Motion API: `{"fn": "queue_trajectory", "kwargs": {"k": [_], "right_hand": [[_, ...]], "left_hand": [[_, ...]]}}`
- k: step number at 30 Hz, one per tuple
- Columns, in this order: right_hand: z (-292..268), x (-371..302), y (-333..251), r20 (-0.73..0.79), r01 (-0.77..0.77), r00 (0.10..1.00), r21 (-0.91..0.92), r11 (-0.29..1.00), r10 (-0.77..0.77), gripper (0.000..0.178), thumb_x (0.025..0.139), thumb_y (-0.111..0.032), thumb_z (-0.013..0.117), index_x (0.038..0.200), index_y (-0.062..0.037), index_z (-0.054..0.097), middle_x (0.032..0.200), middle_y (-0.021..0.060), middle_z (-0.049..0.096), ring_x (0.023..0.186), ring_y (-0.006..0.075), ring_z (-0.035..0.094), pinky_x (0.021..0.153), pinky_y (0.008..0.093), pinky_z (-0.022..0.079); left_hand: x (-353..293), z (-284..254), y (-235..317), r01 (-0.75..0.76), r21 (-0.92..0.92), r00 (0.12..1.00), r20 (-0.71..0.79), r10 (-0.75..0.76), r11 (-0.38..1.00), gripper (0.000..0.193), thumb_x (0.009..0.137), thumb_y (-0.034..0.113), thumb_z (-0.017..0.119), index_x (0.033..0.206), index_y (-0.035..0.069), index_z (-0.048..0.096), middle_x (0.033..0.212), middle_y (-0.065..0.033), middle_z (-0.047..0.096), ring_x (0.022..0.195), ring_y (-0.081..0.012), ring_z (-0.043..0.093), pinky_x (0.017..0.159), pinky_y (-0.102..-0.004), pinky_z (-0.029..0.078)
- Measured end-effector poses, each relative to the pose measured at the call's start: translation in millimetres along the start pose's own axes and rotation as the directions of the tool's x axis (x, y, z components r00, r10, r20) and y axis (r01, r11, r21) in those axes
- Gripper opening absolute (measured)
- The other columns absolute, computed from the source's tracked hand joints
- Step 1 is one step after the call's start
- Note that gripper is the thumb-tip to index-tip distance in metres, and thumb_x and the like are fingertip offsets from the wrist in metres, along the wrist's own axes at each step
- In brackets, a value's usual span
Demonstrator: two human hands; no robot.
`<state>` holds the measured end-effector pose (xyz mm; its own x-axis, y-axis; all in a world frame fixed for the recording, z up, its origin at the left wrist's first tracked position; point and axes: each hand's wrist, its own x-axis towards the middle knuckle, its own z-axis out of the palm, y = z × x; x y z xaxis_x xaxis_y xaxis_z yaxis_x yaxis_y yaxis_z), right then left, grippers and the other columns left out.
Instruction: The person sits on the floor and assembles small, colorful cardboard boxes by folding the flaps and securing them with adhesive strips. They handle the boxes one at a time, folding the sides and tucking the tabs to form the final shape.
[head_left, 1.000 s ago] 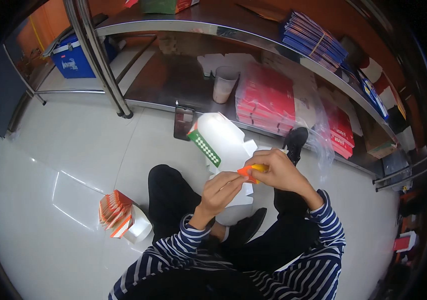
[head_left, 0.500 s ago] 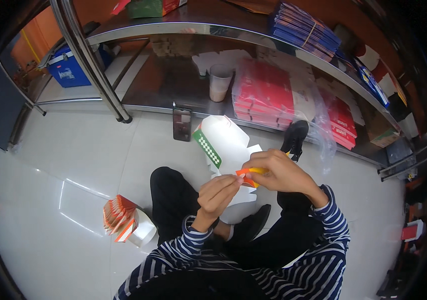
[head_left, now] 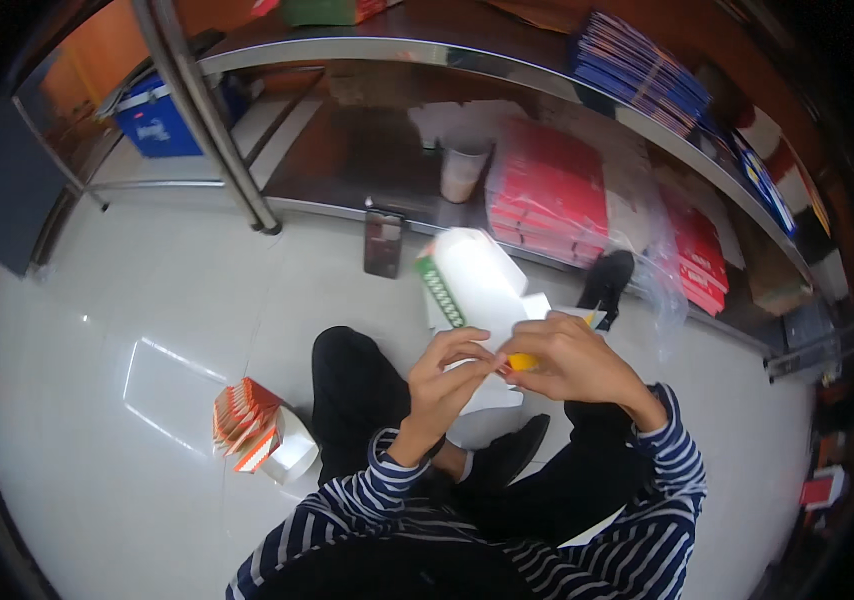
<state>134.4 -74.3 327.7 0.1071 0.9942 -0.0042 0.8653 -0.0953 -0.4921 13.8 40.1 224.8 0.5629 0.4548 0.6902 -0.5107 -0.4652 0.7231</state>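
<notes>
My right hand (head_left: 569, 355) is closed around a long yellow thing (head_left: 522, 361), whose kind I cannot make out. One end shows by the fingertips and a bit sticks out behind the hand. My left hand (head_left: 452, 375) meets it there, thumb and fingers bent together. Whatever lies between its fingertips is too small and blurred to name. Beneath both hands an unfolded white carton (head_left: 477, 268) with a green checked side stands on the floor between my legs. Left of my knee lies a white paper cup (head_left: 293, 446) with a stack of orange-and-white folded cartons (head_left: 247, 425) against it.
A dark phone (head_left: 383, 240) leans by the steel shelf's edge. The lower shelf (head_left: 332, 165) bears a plastic cup (head_left: 463, 172) and red flat cartons (head_left: 552, 190) in clear wrap. Blue bundled cartons (head_left: 642, 75) lie above. A blue cooler box (head_left: 162, 118) sits at the far left.
The view has shifted, so the shelf and floor items sit further right. My fingertips have moved slightly right and down, and the orange piece between them hardly shows now.
</notes>
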Motion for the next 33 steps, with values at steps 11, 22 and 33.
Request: {"fn": "queue_trajectory", "kwargs": {"k": [11,22,33], "right_hand": [[-8,-4,13,-0.411,-0.177,0.906,-0.156,0.972,0.099,0.045,0.069,-0.018,0.072,0.108,-0.005,0.055,0.103,0.0134,0.056,0.103,0.0278,0.049,0.09,0.0355,0.037],[-3,-15,51,-0.237,-0.275,0.833,0.607,0.746,0.5,0.048,0.081,-0.004,0.063,0.123,-0.0062,0.04,0.102,0.0088,0.058,0.097,0.0159,0.054,0.087,0.0265,0.041],[7,13,17,-0.111,-0.154,0.975,0.276,0.949,0.191,0.033,0.075,-0.006,0.069,0.104,-0.0003,0.056,0.083,0.0126,0.064,0.076,0.0185,0.062,0.07,0.0278,0.048]], "left_hand": [[-21,5,-57,0.653,-0.479,0.753,0.332,-0.568,0.586,0.026,0.079,0.007,0.067,0.104,0.001,0.062,0.089,-0.006,0.065,0.082,-0.0135,0.061,0.074,-0.0223,0.049],[-27,0,-78,0.639,-0.741,0.638,0.359,-0.681,0.208,0.031,0.084,0.007,0.055,0.115,0.004,0.052,0.111,-0.0069,0.055,0.102,-0.017,0.053,0.09,-0.0325,0.044],[-3,4,-30,0.61,-0.573,0.738,0.16,-0.656,0.547,0.029,0.083,0.002,0.061,0.112,-0.001,0.059,0.1,-0.0082,0.063,0.091,-0.0116,0.057,0.081,-0.0234,0.044]]}}
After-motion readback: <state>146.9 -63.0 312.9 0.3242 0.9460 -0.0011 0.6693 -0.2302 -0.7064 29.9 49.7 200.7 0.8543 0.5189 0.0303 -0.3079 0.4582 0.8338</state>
